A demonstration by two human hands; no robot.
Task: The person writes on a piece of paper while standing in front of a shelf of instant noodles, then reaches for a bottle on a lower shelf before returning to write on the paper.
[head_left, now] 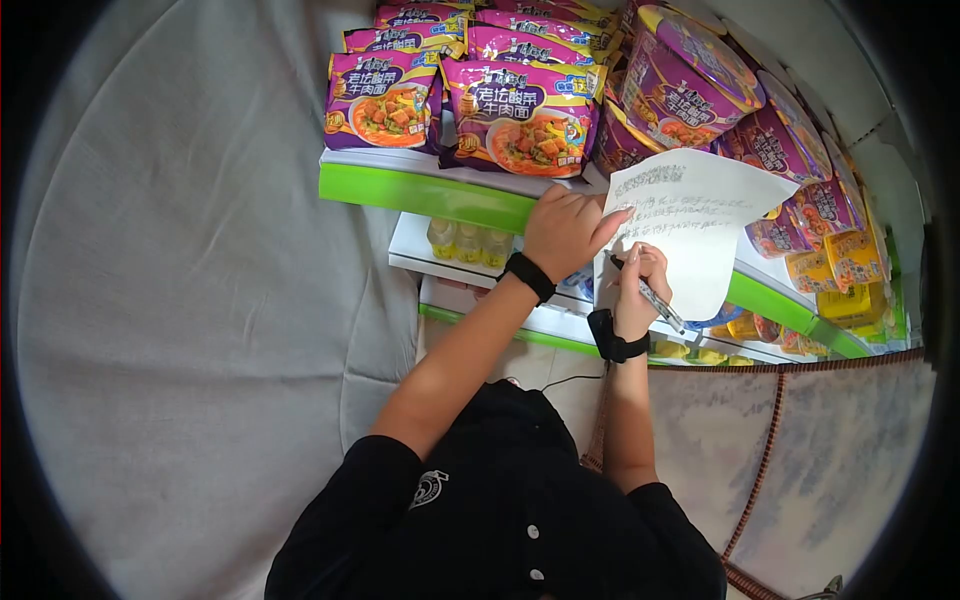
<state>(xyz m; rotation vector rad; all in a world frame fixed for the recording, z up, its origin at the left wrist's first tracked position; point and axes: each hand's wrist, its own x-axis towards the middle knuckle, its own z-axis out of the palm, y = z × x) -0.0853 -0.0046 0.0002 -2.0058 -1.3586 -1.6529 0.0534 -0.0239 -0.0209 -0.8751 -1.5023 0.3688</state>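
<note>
pen [660,303] | gripped in right hand [640,285] fingers | left hand [565,230] fingers pinning paper [710,215] flat

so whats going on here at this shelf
A person stands at a store shelf stacked with purple instant noodle packets and noodle bowls. Their left hand presses a handwritten sheet of paper against the shelf edge, while the right hand grips a pen with its tip at the paper's lower left part. Both wrists wear black bands. Small bottles sit on the shelf below.
</note>
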